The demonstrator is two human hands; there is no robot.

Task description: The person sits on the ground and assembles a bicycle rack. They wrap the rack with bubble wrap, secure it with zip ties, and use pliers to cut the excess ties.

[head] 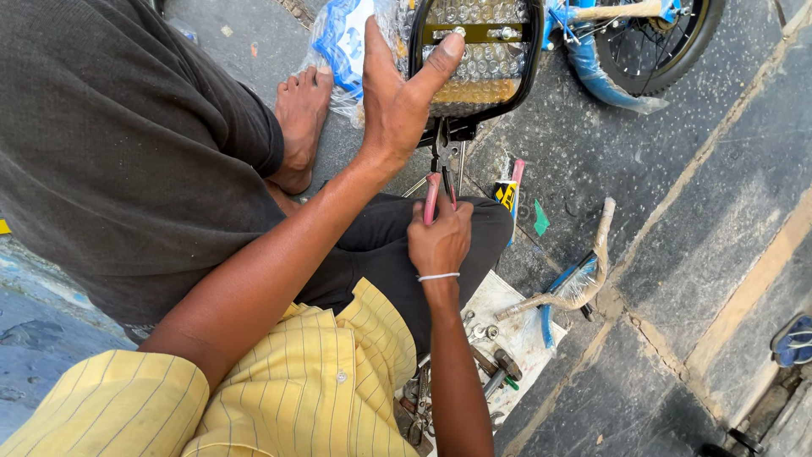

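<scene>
A bicycle saddle [478, 59], black-rimmed and wrapped in bubble plastic, sits at the top centre. My left hand [397, 101] lies flat against its left side with the thumb pressed on its underside. Just below, my right hand [440, 241], with a white band on the wrist, grips the pink handles of a pair of pliers [441, 169]. The plier jaws point up at the metal clamp under the saddle.
A person in a dark shirt [127, 144] crouches close at the left, one bare foot [300, 118] by the saddle. A bicycle wheel [668, 42] lies top right. A plastic-wrapped bar [575, 283] and a white sheet [529, 334] with bolts and tools lie on the paving. A sandal [795, 338] is at the right edge.
</scene>
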